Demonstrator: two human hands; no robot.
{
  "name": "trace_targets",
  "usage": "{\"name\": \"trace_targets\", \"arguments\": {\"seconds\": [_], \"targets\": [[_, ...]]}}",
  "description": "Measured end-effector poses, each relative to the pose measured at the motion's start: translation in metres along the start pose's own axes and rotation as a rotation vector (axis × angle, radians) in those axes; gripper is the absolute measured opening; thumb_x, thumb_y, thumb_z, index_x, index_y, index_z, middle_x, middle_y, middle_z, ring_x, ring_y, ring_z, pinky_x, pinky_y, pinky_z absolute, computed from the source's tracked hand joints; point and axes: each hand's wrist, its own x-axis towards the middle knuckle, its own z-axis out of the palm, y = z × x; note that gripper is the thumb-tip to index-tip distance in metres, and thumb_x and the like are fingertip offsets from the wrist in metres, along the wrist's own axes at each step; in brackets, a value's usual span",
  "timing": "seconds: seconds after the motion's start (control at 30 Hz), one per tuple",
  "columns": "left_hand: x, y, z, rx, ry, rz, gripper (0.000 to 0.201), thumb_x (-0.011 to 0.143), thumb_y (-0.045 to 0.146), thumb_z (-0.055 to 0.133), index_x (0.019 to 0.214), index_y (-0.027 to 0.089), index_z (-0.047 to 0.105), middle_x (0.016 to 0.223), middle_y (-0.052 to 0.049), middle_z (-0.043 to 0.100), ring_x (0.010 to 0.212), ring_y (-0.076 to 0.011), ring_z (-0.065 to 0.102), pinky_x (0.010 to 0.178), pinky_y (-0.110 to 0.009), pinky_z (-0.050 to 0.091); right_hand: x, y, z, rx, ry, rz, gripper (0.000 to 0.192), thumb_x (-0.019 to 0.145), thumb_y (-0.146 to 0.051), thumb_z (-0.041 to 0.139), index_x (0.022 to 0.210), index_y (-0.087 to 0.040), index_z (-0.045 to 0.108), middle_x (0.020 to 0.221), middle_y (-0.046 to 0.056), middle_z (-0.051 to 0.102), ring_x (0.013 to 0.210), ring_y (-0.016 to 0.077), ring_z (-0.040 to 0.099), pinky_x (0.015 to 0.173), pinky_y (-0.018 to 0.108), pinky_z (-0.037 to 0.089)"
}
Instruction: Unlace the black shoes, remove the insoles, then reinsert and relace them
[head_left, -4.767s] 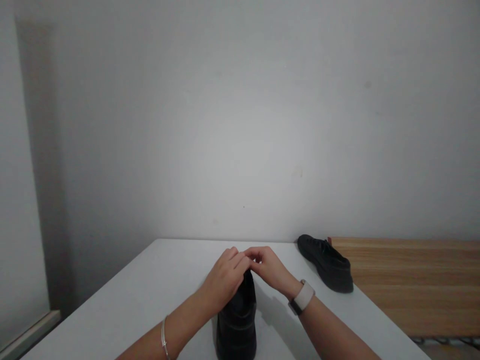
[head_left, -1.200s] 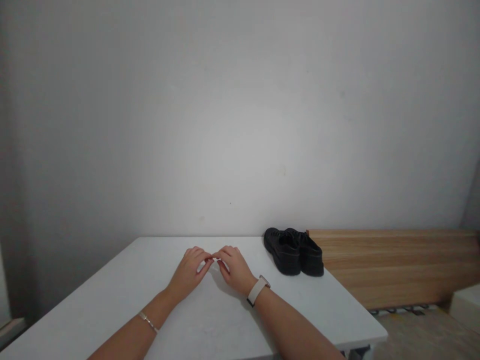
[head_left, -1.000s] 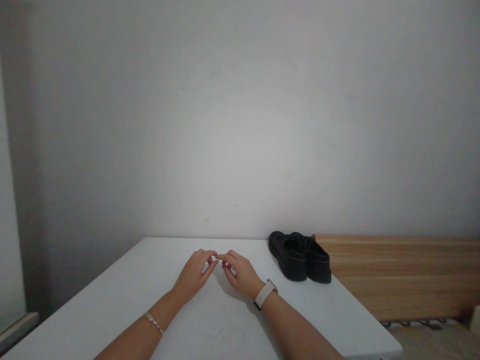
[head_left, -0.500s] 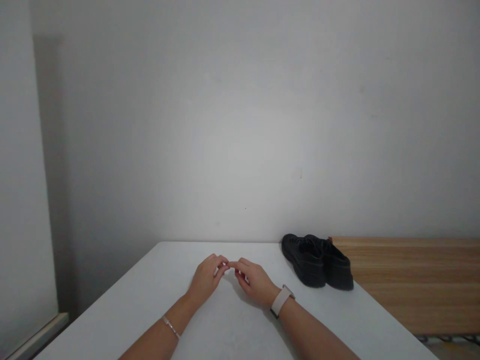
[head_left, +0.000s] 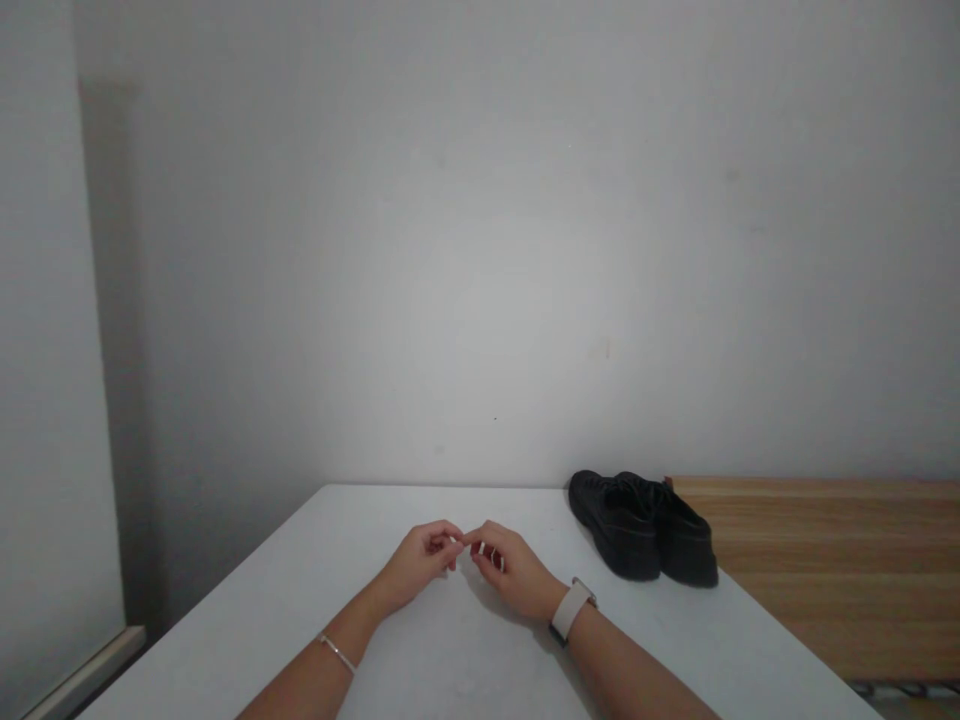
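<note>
Hands (head_left: 469, 565) (two) near two shoes (head_left: 641, 525)

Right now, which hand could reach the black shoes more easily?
Probably the right hand: the shoes stand on its side of the table, with bare surface between. The left hand lies farther off, and both hold nothing.

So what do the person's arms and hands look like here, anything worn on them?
Both forearms are bare, with no sleeves in view. The left hand has a thin silver bracelet on its wrist. The right hand has a watch with a pale cream band on its wrist. No gloves show; rings cannot be made out.
</note>
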Motion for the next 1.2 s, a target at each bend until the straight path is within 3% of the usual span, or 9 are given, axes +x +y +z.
{"name": "trace_targets", "arguments": {"seconds": [0.1,0.4,1.2], "targets": [[0.0,-0.003,-0.003,-0.169,-0.116,-0.102,0.038,0.075,0.049,0.062,0.085,0.012,0.063,0.06,0.0,0.056,0.054,-0.0095,0.047,0.053,-0.022,0.034,0.0,0.0,0.0,0.043,0.013,0.019,0.025,0.084,-0.012,0.049,0.1,-0.021,0.065,0.085,0.002,0.059,0.072,0.012,0.053,0.064,0.023,0.043],[-0.005,0.005,-0.01,-0.354,-0.126,-0.178,0.03,0.072,0.041,0.068,0.076,0.012,0.066,0.063,0.001,0.056,0.056,-0.0079,0.044,0.055,-0.021,0.031,0.002,-0.004,0.001,0.095,0.015,0.062,0.029,0.083,-0.009,0.048,0.1,-0.021,0.067,0.082,0.002,0.064,0.069,0.0112,0.053,0.061,0.022,0.041],[-0.006,0.005,-0.011,-0.221,-0.096,-0.164,0.034,0.069,0.045,0.069,0.077,0.013,0.066,0.062,0.001,0.058,0.056,-0.0092,0.046,0.054,-0.02,0.031,0.0,0.003,0.006,0.13,0.008,0.121,0.029,0.08,-0.009,0.048,0.097,-0.021,0.069,0.078,0.001,0.065,0.063,0.0108,0.053,0.058,0.022,0.041]]}}
